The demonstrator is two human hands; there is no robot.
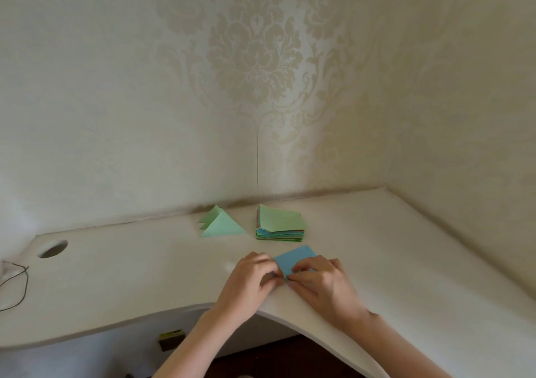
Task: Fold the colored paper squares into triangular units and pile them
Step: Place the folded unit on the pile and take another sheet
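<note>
A blue paper square (294,258) lies on the white bench (406,261) right in front of me, one corner pointing away toward the wall. Its near part is under my fingers, so I cannot tell how far it is folded. My left hand (251,276) has its fingers curled onto the left near edge of the blue paper, pinching it. My right hand (322,279) covers the right near edge, fingertips bent down and gripping the sheet there. The two hands almost touch over the paper's near corner.

Beyond the blue sheet, nearer the wall, stands the stack of paper squares (280,227), a pale green sheet on top and edges of other colours showing at the sides. Just left of the stack, apart from it, lie the folded green triangles (222,222), two of them overlapping, the nearer one partly over the farther.

Far to the left the bench has a round cable hole (53,249), and a thin dark cord (21,287) loops at the left edge. Patterned cream wallpaper (255,58) covers the wall behind. Below the bench edge sits a small dark and yellow object (171,339) that I cannot make out.
</note>
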